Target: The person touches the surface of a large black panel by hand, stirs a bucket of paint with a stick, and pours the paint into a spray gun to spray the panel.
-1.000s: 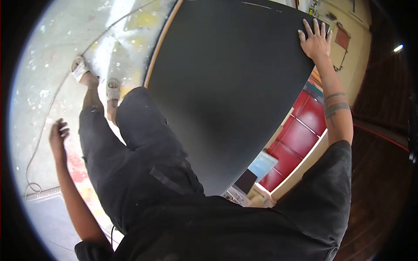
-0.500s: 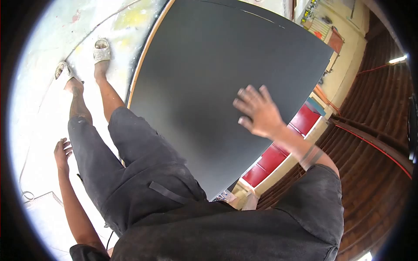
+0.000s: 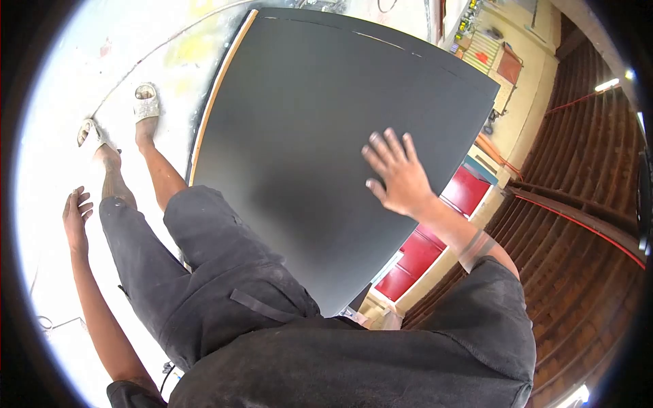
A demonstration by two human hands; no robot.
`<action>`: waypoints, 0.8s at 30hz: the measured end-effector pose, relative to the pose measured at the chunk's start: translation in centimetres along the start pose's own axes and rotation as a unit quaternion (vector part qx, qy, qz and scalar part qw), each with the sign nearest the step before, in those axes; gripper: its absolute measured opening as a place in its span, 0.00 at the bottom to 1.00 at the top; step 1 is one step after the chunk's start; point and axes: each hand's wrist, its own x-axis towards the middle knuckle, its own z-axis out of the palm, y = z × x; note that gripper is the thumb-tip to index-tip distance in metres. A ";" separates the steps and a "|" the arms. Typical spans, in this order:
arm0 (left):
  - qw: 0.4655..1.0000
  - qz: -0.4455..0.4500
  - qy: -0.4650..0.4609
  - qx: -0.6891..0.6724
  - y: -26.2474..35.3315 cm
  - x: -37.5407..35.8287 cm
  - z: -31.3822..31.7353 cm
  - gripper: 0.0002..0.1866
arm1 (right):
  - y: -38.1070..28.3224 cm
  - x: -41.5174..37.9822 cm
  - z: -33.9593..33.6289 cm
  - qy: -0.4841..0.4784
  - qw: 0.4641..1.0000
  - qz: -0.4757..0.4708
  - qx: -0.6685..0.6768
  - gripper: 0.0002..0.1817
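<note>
Right hand (image 3: 403, 178) held spread over black board (image 3: 326, 102); contact cannot be judged from above. Left hand (image 3: 77, 216) held loosely curled near dark shorts (image 3: 139, 238), well apart from board.

R hand (image 3: 403, 175) held out, splayed; L hand (image 3: 77, 221) hangs low, sl. curled.

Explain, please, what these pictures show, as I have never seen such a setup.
There is no machine here, only a bare-handed person. The view comes from a camera worn on the head, looking forward and down. The right hand is spread over a big dark panel; whether it touches, I cannot tell. The left hand hangs at the person's side. Neither visibly holds anything. A pale line runs near the panel's far edge, and a cable lies on the floor.
</note>
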 end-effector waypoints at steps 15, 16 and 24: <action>0.991 -0.133 0.014 -0.010 -7.2 -0.2 -2.9 0.22 | 3.0 0.7 -0.8 0.038 0.999 0.036 -0.014 0.33; 0.991 -0.132 0.017 -0.011 -7.0 -0.3 -2.9 0.22 | 2.7 0.8 -0.3 0.051 0.998 0.027 -0.005 0.32; 0.996 -0.085 0.016 -0.012 -4.7 0.1 -2.2 0.23 | 11.1 5.4 -1.7 0.142 0.957 0.216 -0.133 0.31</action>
